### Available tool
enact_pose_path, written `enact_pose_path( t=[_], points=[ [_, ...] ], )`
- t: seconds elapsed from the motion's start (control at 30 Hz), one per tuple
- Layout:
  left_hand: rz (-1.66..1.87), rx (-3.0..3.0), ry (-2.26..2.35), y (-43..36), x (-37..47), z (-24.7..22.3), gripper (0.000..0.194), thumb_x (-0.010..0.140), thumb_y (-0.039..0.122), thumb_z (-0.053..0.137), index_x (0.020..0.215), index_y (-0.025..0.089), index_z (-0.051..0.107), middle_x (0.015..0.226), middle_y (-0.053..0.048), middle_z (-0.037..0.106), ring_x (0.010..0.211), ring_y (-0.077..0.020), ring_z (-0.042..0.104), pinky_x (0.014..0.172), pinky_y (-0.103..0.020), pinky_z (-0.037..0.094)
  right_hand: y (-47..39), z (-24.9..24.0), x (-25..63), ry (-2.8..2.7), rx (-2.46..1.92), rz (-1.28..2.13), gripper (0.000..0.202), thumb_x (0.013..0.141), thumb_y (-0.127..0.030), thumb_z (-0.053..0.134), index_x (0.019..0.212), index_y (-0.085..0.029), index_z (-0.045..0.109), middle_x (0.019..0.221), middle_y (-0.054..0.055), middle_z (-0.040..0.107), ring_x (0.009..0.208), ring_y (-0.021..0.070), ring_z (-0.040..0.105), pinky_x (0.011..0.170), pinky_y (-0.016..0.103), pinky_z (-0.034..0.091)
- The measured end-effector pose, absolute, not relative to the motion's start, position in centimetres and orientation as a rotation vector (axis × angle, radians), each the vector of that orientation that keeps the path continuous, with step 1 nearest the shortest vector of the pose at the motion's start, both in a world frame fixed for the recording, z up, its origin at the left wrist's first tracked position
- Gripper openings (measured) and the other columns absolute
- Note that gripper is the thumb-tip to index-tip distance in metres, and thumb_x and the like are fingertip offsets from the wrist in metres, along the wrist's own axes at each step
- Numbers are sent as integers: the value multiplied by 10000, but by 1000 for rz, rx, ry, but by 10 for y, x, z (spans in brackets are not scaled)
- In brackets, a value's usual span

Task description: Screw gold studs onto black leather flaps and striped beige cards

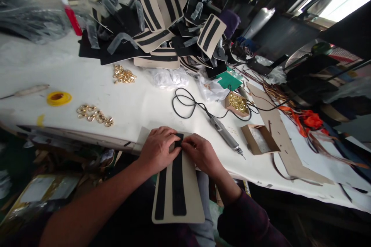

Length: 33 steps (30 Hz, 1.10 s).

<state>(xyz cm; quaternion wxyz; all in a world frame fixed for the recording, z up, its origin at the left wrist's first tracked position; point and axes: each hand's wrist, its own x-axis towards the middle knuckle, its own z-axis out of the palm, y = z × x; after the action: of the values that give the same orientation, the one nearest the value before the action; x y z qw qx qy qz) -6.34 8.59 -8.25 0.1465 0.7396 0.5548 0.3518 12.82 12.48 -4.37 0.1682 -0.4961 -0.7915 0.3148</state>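
A beige panel with rounded corners and two black strips [179, 189] lies partly on the table edge and slopes down over my lap. My left hand [160, 149] rests on its upper part, fingers spread over the surface, thumb and forefinger on either side of a black strip's top end. Close beside it, my right hand [201, 153] has thumb and fingertips pinched together at that strip's right edge. Whatever is between those fingertips is too small or hidden to make out. A grey pen-shaped rotary tool [224, 133] with a thin bit lies right of my hands, its black cable coiled behind it.
Similar striped panels [146, 4] are heaped at the back. Gold clasps [94, 115] and a yellow roll [58, 98] lie left, near an awl-like tool [31, 90]. To the right stand a box of small gold pieces [237, 103] and an open cardboard box [259, 139].
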Motion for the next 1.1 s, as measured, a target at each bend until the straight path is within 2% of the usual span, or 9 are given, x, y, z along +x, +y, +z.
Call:
enact_pose_path(
  t=[0.2,0.37,0.67,0.8,0.9,1.1],
  points=[
    [1011,2115,1597,87,-63,-85,195,850,236,724,1043,245,692,1198,-73,720,1173,-296,616,982,-493,475,132,-41,121,-2279,-1390,953,121,934,-256,615,878,-234,720,904,6,706,830,166,654,777,282,494],
    [1003,2105,1600,88,-63,-86,247,850,241,724,1091,235,672,1198,-75,723,1171,-296,619,983,-489,472,135,-42,117,-2247,-1460,949,111,893,-237,635,823,-237,721,874,4,700,788,167,653,782,294,500],
    [981,2110,1591,88,-64,-83,256,846,246,738,1092,223,670,1208,-75,719,1183,-294,613,987,-491,463,144,-47,115,-2107,-1658,1131,68,818,-276,697,805,-230,745,740,-16,723,691,159,640,655,266,457],
    [977,2107,1581,88,-65,-84,238,861,256,724,1091,231,668,1210,-78,717,1184,-292,611,990,-491,454,155,-44,116,-2087,-1694,1203,99,764,-296,743,762,-206,702,667,-39,663,619,130,565,562,240,386],
    [961,2109,1567,89,-66,-84,229,862,265,728,1081,231,670,1215,-73,714,1195,-289,600,995,-492,444,169,-42,116,-2102,-1666,1375,126,741,-300,755,748,-193,690,629,-50,621,586,114,522,548,233,375],
    [973,2099,1569,89,-66,-80,252,835,234,750,1075,221,674,1212,-65,710,1192,-281,599,994,-479,438,191,-40,113,-2249,-1646,1561,79,720,-245,732,721,-191,675,586,-47,630,554,118,555,537,232,395]
  ],
)
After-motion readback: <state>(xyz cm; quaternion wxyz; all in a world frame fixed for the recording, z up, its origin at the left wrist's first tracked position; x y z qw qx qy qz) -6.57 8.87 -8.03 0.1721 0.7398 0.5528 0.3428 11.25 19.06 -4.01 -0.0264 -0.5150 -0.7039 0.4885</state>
